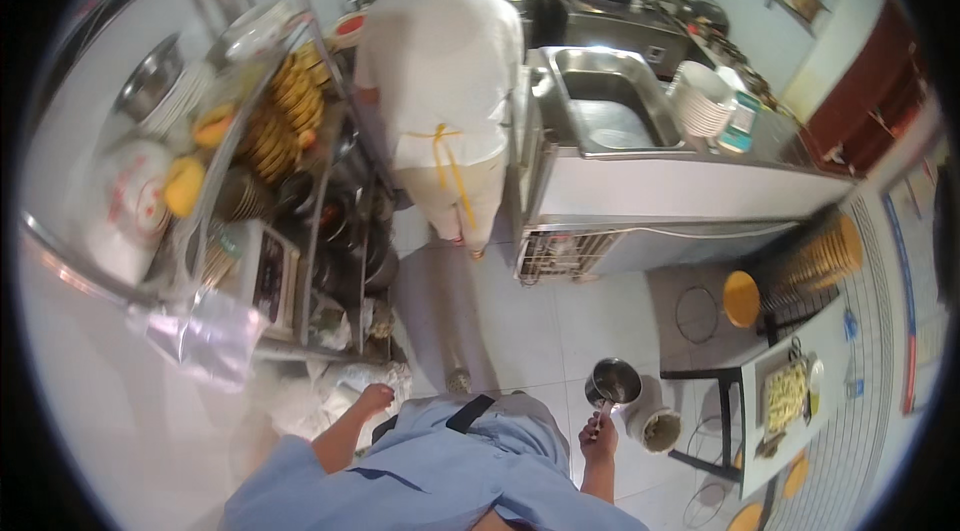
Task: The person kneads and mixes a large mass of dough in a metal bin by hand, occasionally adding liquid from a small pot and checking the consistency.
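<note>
My right hand (598,438) grips the handle of a deep metal saucepan (613,382), held out at my right side above the floor. A little liquid or a shine shows at the pan's bottom; I cannot tell which. Just beyond the pan, a pale bucket (657,432) with greyish contents stands on the tiles. My left hand (376,400) hangs at my left side with its fingers curled. No object shows in it, but its palm is hidden. Nearest to it are white plastic sacks (349,382) by the foot of the shelf rack.
A co-worker (446,66) stands ahead in the aisle, back turned. On the left is a metal rack (315,231) with bowls and pots. A steel basin (622,103) sits on the right counter. A white table (802,411) holds a tray of food (785,396); stools (741,298) stand nearby.
</note>
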